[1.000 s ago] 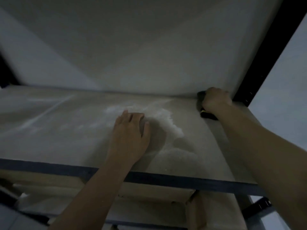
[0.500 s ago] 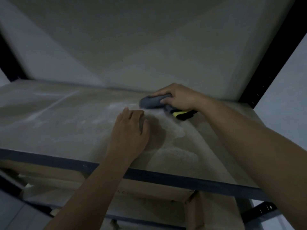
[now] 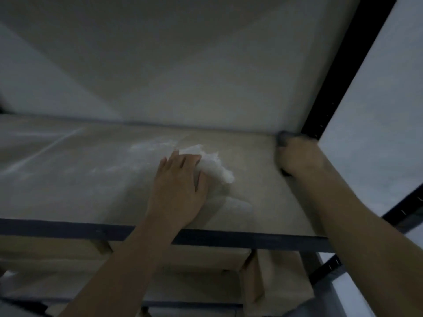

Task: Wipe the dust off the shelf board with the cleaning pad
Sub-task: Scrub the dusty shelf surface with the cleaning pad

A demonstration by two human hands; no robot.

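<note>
Head view, nearest first: at 6 o'clock, below the shelf's dark front rail (image 3: 229, 239), sit brown cardboard boxes (image 3: 206, 266) on a lower level, their flaps partly folded. Two bare forearms rise from the bottom edge, one from about 7 o'clock and the other from 4 o'clock, both crossing over the rail.

Just past the rail lies the shelf board (image 3: 80, 179), a pale tan panel that fills the middle of the picture from 9 o'clock to 3 o'clock. The left hand (image 3: 178, 188) rests palm down near the board's centre, its fingers (image 3: 183, 163) straight and close together, pressing flat and holding nothing. Touching its fingertips and thumb side, toward 1 o'clock of the hand, is a bright white patch of dust (image 3: 212, 165). Fainter white streaks (image 3: 45, 147) run across the board toward 9 o'clock.

Farther back, at about 2 o'clock, the right hand (image 3: 297, 156) is in the board's rear right corner, blurred, knuckles up, its fingers curled around the cleaning pad (image 3: 282, 139). Only a dark grey edge of the pad shows above and left of the hand; it lies against the board beside the black upright post (image 3: 338, 88).

Beyond, a plain pale wall (image 3: 183, 65) closes the back.
</note>
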